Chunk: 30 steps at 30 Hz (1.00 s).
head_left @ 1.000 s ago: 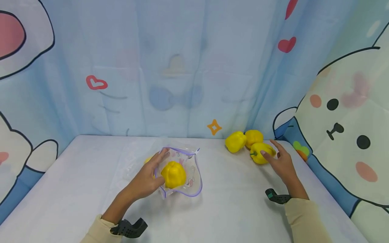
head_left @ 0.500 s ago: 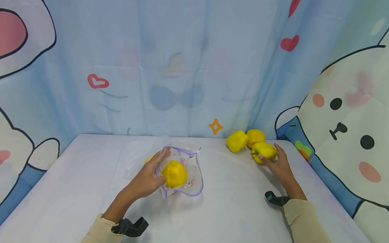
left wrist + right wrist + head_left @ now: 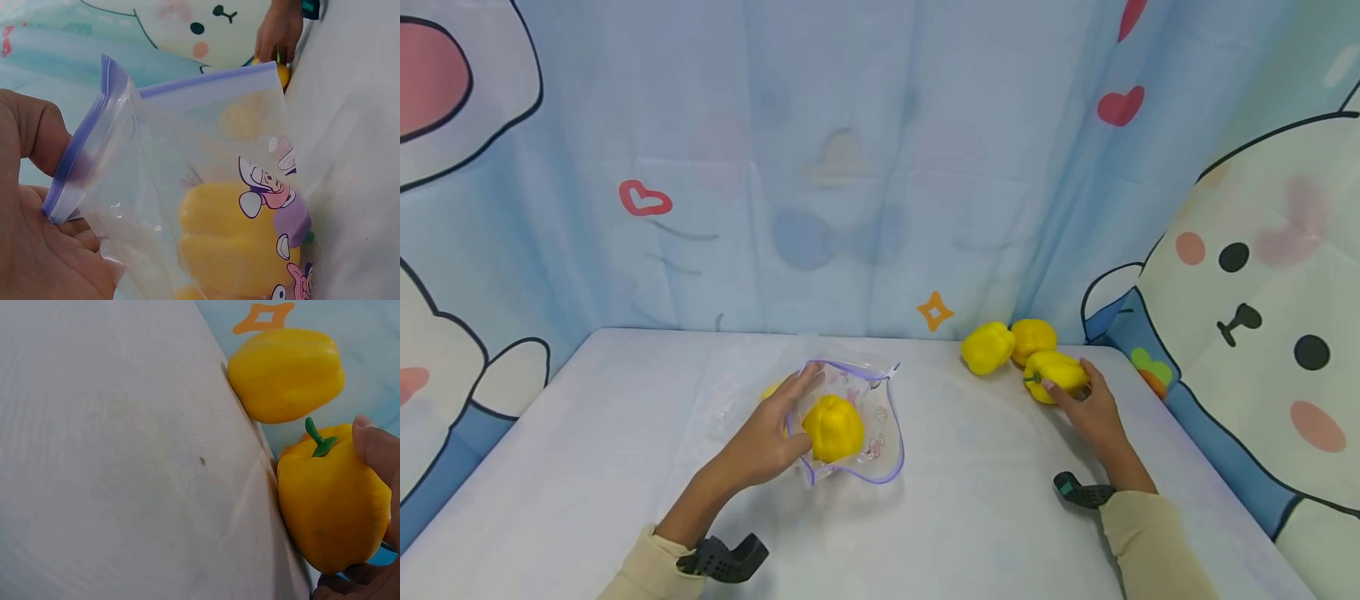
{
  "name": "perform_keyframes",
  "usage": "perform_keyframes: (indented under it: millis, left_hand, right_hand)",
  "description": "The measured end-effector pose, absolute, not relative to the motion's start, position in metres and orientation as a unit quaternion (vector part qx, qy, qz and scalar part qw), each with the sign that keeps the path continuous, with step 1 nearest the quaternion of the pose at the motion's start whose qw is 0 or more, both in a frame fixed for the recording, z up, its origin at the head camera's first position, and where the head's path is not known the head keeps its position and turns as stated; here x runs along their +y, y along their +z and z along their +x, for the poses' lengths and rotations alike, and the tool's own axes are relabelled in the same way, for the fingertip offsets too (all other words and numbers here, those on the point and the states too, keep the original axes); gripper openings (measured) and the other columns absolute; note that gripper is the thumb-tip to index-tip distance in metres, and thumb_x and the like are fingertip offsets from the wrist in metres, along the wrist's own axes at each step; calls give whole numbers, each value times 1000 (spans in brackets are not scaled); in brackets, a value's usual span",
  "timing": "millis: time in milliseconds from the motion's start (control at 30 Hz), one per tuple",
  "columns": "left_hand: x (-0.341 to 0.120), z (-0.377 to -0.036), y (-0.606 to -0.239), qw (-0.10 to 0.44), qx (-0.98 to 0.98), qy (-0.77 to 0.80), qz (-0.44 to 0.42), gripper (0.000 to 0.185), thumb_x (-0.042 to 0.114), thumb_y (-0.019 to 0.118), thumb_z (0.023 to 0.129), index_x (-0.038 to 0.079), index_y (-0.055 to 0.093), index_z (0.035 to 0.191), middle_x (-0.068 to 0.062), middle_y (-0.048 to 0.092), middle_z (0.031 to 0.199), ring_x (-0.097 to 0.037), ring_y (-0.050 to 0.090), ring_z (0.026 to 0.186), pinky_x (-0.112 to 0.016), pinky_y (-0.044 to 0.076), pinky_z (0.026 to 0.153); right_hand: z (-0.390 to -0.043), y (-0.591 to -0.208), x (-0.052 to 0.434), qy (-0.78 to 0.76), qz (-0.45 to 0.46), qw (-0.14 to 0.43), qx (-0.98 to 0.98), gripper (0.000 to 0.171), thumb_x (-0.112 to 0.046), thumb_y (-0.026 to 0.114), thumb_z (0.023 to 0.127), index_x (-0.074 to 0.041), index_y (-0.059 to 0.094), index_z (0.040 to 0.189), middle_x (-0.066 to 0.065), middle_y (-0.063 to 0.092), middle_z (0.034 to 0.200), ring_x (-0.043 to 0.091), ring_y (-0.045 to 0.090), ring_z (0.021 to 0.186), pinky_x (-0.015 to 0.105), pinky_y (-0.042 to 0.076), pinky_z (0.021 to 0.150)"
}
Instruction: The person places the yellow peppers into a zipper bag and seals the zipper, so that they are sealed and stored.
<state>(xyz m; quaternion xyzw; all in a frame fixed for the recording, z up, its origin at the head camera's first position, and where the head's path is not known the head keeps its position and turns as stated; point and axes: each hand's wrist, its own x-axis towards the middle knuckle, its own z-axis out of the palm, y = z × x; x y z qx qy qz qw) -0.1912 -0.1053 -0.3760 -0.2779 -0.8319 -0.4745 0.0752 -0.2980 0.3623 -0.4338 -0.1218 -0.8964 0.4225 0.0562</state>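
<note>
A clear zip bag (image 3: 883,421) with a purple zip edge and cartoon prints stands open-mouthed near the middle of the table. Its left rim is held by my left hand (image 3: 763,442), thumb on one side of the plastic and fingers on the other. Inside the bag lies a yellow bell pepper (image 3: 833,429); more yellow shows behind my left fingers. At the table's back right, my right hand (image 3: 1096,414) grips another yellow bell pepper (image 3: 331,506) between thumb and fingers. That pepper has a green stem and lies close over the tabletop.
Two more yellow bell peppers stand beside the gripped one, a left one (image 3: 987,348) and a rear one (image 3: 1033,340). The white table (image 3: 955,500) ends at a blue cartoon curtain (image 3: 827,275) along its back and sides.
My right hand's thumb and fingers have closed around the nearest pepper on the right. My left hand keeps its hold on the bag. The view has shifted slightly.
</note>
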Motion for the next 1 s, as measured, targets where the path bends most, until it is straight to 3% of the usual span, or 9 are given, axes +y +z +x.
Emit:
perform_keyframes:
  millis: [467, 1000]
  left_hand:
    - [-105, -192, -376, 75, -833, -470, -282, 82, -7, 55, 76, -4, 23, 152, -14, 27, 157, -31, 21, 144, -51, 20, 113]
    - [-104, -191, -377, 71, -831, -474, -282, 81, -7, 54, 77, -5, 22, 151, -15, 27, 156, -32, 22, 144, -51, 21, 112]
  right_hand:
    - [-297, -431, 364, 433, -137, 47, -890, 103, -68, 52, 86, -12, 3, 157, 26, 11, 158, 50, 27, 135, 57, 33, 106]
    - [-299, -428, 363, 451, -127, 97, -878, 100, -67, 55, 85, -17, 8, 158, 24, 20, 156, 47, 30, 135, 55, 37, 103]
